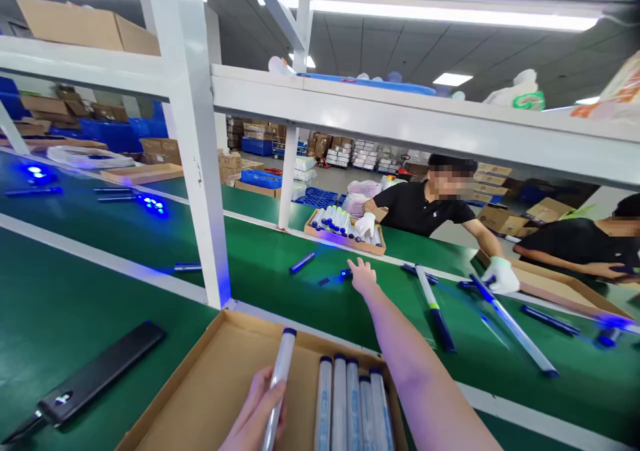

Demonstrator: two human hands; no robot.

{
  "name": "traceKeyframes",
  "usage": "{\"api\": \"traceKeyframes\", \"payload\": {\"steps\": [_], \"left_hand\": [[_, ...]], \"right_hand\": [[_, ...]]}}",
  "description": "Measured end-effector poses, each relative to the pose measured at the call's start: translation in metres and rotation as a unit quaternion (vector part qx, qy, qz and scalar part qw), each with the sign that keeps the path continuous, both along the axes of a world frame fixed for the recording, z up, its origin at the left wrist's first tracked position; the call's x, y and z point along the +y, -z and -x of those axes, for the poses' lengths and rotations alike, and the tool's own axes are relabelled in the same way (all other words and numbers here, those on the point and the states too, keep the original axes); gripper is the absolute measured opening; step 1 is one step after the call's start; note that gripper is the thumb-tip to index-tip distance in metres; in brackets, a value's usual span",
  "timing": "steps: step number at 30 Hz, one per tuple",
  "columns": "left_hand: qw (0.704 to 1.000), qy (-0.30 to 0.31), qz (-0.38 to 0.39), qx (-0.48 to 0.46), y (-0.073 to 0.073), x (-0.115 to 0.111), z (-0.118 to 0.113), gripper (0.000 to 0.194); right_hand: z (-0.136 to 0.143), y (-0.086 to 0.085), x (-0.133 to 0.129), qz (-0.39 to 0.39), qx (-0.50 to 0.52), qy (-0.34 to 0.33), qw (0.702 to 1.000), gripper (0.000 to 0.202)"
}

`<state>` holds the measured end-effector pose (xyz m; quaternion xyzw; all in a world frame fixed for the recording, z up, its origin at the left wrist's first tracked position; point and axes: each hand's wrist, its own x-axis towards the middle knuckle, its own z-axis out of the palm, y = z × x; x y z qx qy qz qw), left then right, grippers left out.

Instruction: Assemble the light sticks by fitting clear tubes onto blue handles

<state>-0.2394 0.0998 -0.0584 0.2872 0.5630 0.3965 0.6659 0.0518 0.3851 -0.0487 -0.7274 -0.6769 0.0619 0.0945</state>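
My left hand (260,404) is wrapped round a clear plastic tube with a dark blue cap (281,371), held tilted over a cardboard tray (200,384). Several similar capped tubes (340,398) lie side by side in the tray's right part. Stretched over the green belt (265,291), my right hand (364,278) has its fingers apart. Just left of its fingertips is a small dark blue item with a glowing blue light (345,274); whether they touch it I cannot tell. A dark blue stick (303,263) lies farther left.
Across the belt, a person (430,204) in white gloves touches a long tube (515,328) and a box of tubes (345,231). A second person (575,241) is at far right. A white post (193,138) stands left; a black flat object (103,374) lies below it.
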Motion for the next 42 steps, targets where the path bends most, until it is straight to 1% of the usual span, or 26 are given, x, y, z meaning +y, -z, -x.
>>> {"api": "traceKeyframes", "payload": {"steps": [2, 4, 6, 7, 8, 10, 12, 14, 16, 17, 18, 19, 21, 23, 26, 29, 31, 33, 35, 37, 39, 42], "left_hand": [[0.998, -0.024, 0.007, -0.052, -0.004, 0.000, -0.002, 0.060], [0.993, -0.054, 0.002, -0.107, -0.012, 0.003, -0.005, 0.052], [0.982, -0.102, -0.001, -0.159, -0.023, 0.010, -0.010, 0.040], [0.975, -0.127, 0.004, -0.184, -0.030, 0.014, -0.014, 0.033], [0.966, -0.150, 0.012, -0.208, -0.038, 0.019, -0.018, 0.026], [0.948, -0.182, 0.024, -0.260, -0.052, 0.027, -0.029, 0.016], [0.930, -0.193, 0.024, -0.312, -0.065, 0.031, -0.040, 0.014], [0.918, -0.191, 0.009, -0.348, -0.075, 0.030, -0.051, 0.015], [0.915, -0.187, -0.023, -0.357, -0.081, 0.023, -0.063, 0.016], [0.916, -0.185, -0.041, -0.353, -0.084, 0.019, -0.069, 0.018], [0.918, -0.183, -0.057, -0.348, -0.086, 0.013, -0.075, 0.022], [0.919, -0.180, -0.072, -0.344, -0.087, 0.008, -0.081, 0.028], [0.919, -0.173, -0.094, -0.341, -0.091, -0.004, -0.092, 0.039], [0.923, -0.164, -0.105, -0.333, -0.094, -0.015, -0.100, 0.045], [0.939, -0.121, -0.099, -0.307, -0.098, -0.028, -0.107, 0.043], [0.942, -0.074, -0.106, -0.310, -0.101, -0.036, -0.112, 0.040], [0.938, -0.068, -0.116, -0.321, -0.104, -0.039, -0.115, 0.041], [0.933, -0.081, -0.128, -0.328, -0.106, -0.041, -0.119, 0.047], [0.929, -0.099, -0.141, -0.327, -0.108, -0.044, -0.123, 0.054], [0.931, -0.105, -0.147, -0.317, -0.109, -0.047, -0.126, 0.058], [0.935, -0.103, -0.144, -0.306, -0.108, -0.049, -0.129, 0.059], [0.937, -0.116, -0.146, -0.294, -0.107, -0.052, -0.131, 0.057]], "right_hand": [[-0.008, -0.008, 0.003, 0.010, 0.003, -0.015, 1.000, 0.036], [-0.015, -0.016, -0.005, 0.022, 0.022, -0.051, 0.998, 0.034], [-0.018, -0.024, -0.029, 0.027, 0.058, -0.096, 0.993, 0.034], [-0.017, -0.028, -0.048, 0.025, 0.082, -0.118, 0.989, 0.035], [-0.016, -0.032, -0.073, 0.021, 0.108, -0.137, 0.984, 0.036], [-0.013, -0.041, -0.138, 0.012, 0.159, -0.163, 0.974, 0.041], [-0.010, -0.049, -0.219, 0.022, 0.203, -0.171, 0.964, 0.050], [-0.005, -0.055, -0.301, 0.054, 0.237, -0.165, 0.956, 0.058], [0.006, -0.057, -0.370, 0.129, 0.330, -0.105, 0.929, 0.062], [0.014, -0.056, -0.396, 0.160, 0.370, -0.081, 0.912, 0.066], [0.022, -0.054, -0.416, 0.187, 0.411, -0.054, 0.890, 0.071], [0.030, -0.051, -0.430, 0.202, 0.449, -0.032, 0.870, 0.077], [0.043, -0.045, -0.447, 0.196, 0.516, 0.009, 0.834, 0.086], [0.049, -0.041, -0.455, 0.178, 0.558, 0.042, 0.809, 0.085], [0.050, -0.038, -0.466, 0.179, 0.589, 0.065, 0.785, 0.076], [0.048, -0.040, -0.478, 0.177, 0.605, 0.074, 0.773, 0.076], [0.048, -0.043, -0.484, 0.167, 0.590, 0.082, 0.786, 0.076], [0.049, -0.046, -0.487, 0.157, 0.548, 0.088, 0.817, 0.076], [0.051, -0.050, -0.489, 0.142, 0.489, 0.090, 0.856, 0.078], [0.053, -0.053, -0.488, 0.104, 0.430, 0.066, 0.894, 0.077], [0.056, -0.053, -0.487, 0.052, 0.386, 0.022, 0.921, 0.070], [0.060, -0.051, -0.485, -0.004, 0.349, -0.024, 0.937, 0.060]]}}
